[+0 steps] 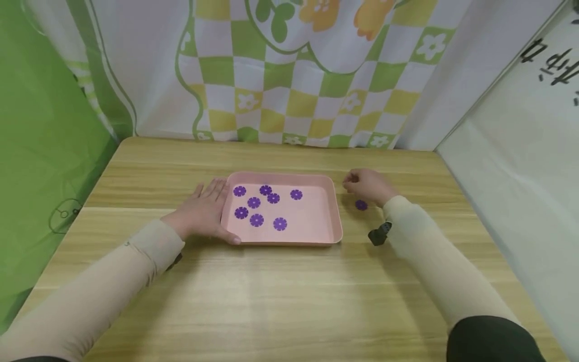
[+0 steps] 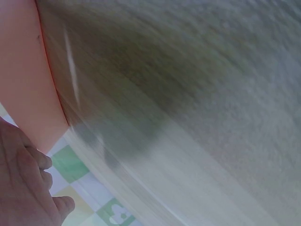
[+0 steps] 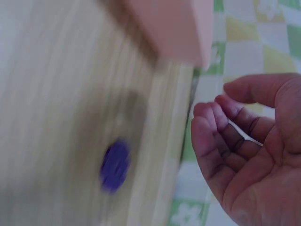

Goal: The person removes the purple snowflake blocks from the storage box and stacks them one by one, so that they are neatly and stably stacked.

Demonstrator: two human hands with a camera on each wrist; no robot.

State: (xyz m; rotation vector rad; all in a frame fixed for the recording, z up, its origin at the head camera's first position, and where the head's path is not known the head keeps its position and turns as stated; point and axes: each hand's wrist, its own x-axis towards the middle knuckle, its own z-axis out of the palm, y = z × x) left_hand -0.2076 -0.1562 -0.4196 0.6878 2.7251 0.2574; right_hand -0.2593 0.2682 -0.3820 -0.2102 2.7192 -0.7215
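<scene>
A shallow pink tray lies on the table with several purple flower-shaped discs in it, one of them a disc near the front wall. My left hand rests at the tray's left end, fingers extended along the rim and thumb at the front corner. Right of the tray, my right hand hovers over the table. In the right wrist view, that hand's fingers bend loosely and no object shows between thumb and fingertips. A single purple disc, blurred there, lies on the wood below the right hand.
The wooden table runs back to a checkered curtain. A green sheet hangs at the left, and a white panel with black writing stands at the right. A small black device is at the right wrist.
</scene>
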